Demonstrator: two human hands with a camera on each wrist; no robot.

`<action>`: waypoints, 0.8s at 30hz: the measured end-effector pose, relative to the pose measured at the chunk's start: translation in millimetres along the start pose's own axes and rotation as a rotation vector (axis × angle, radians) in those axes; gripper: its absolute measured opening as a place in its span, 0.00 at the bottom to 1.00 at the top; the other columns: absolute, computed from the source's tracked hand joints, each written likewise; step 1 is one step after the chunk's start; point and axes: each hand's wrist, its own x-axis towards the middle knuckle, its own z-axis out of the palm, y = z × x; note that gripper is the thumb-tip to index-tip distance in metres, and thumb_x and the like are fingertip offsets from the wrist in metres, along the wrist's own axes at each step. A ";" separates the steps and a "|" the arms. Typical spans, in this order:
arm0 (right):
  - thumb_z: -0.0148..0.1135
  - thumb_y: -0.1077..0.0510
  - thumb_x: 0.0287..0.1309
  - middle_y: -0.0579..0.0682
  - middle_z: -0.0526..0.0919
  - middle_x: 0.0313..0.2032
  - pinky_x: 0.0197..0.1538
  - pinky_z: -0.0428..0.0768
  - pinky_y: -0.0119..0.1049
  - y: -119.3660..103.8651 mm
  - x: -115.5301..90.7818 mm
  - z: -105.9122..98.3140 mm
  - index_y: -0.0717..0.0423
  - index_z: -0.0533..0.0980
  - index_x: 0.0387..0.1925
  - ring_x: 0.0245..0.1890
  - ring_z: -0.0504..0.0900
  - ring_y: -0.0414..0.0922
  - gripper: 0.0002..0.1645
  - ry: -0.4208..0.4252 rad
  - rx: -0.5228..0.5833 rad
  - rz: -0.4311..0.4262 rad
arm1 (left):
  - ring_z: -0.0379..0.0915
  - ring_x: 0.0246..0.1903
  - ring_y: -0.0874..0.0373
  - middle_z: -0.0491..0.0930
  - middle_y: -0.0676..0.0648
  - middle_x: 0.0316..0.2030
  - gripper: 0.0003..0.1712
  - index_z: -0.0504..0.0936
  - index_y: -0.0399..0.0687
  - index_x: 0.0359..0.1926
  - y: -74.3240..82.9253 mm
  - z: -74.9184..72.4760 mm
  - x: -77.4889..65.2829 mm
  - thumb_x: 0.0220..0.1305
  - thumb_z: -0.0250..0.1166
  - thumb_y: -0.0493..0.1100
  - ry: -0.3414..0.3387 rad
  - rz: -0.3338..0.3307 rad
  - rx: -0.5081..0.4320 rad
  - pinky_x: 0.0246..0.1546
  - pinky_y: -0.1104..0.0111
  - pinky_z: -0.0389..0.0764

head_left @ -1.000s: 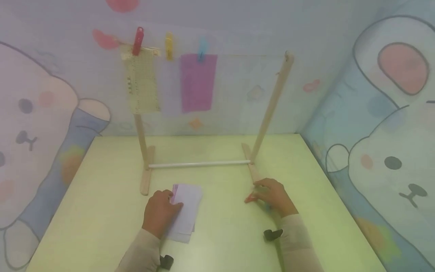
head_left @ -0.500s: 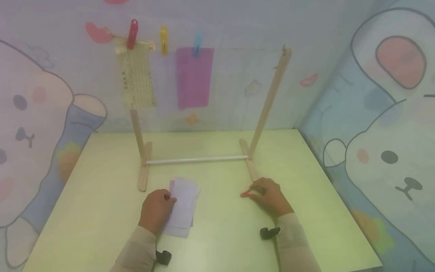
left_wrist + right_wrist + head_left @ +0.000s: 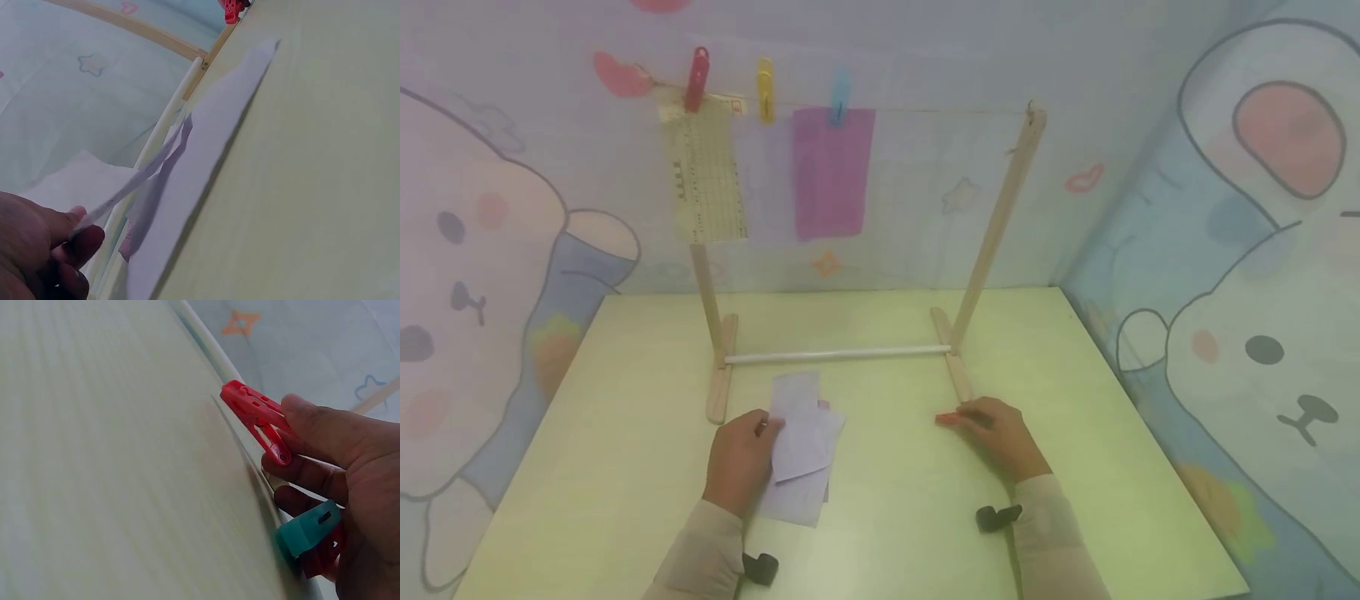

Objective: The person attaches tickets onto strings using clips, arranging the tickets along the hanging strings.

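My left hand (image 3: 739, 458) pinches the edge of a white paper sheet (image 3: 796, 429) between thumb and fingers. That sheet is lifted and overlaps other sheets of paper (image 3: 793, 502) lying on the table, and a pinkish edge shows among them in the left wrist view. On the right, my right hand (image 3: 1003, 437) holds a red clothespin (image 3: 250, 412) by its handle end, its nose pointing left. Beneath the fingers, close to the palm, a teal clothespin (image 3: 309, 528) and a darker red clothespin (image 3: 320, 557) show in the right wrist view.
A wooden rack with a white crossbar (image 3: 838, 355) and a string stands behind the hands. From the string hang a yellowish printed sheet (image 3: 707, 179), a pale sheet and a purple sheet (image 3: 833, 175), under red, yellow and blue clothespins. Walls flank the table (image 3: 880, 542).
The left hand has picked the top white sheet off the pile and turned it. The right hand has drawn the red clothespin clear, and its nose has swung to point left.
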 end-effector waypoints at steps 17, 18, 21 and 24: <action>0.73 0.47 0.63 0.39 0.89 0.50 0.50 0.81 0.41 -19.9 -3.2 -18.7 0.42 0.87 0.48 0.56 0.83 0.44 0.14 0.053 0.137 0.017 | 0.75 0.31 0.53 0.83 0.47 0.32 0.10 0.84 0.43 0.44 8.1 -3.4 5.2 0.77 0.60 0.44 0.014 -0.009 -0.099 0.35 0.60 0.76; 0.71 0.48 0.65 0.40 0.89 0.50 0.43 0.83 0.41 -21.6 -2.0 -21.4 0.44 0.86 0.50 0.56 0.83 0.44 0.14 0.051 0.149 -0.010 | 0.74 0.31 0.53 0.82 0.47 0.31 0.10 0.83 0.43 0.44 11.5 -5.1 6.0 0.77 0.60 0.44 0.018 -0.006 -0.102 0.34 0.61 0.75; 0.68 0.51 0.68 0.41 0.88 0.52 0.45 0.84 0.42 -35.2 5.6 -35.1 0.46 0.85 0.54 0.57 0.82 0.44 0.15 0.062 0.138 -0.087 | 0.73 0.30 0.53 0.81 0.47 0.30 0.10 0.84 0.42 0.45 25.1 -9.4 10.8 0.77 0.61 0.44 0.037 0.018 -0.116 0.32 0.62 0.75; 0.67 0.55 0.69 0.45 0.87 0.53 0.57 0.80 0.40 -59.2 21.3 -58.2 0.48 0.84 0.55 0.59 0.81 0.42 0.15 0.075 0.160 -0.170 | 0.74 0.26 0.54 0.82 0.47 0.29 0.10 0.85 0.43 0.45 44.8 -14.0 21.5 0.76 0.62 0.44 0.052 0.073 -0.159 0.27 0.64 0.76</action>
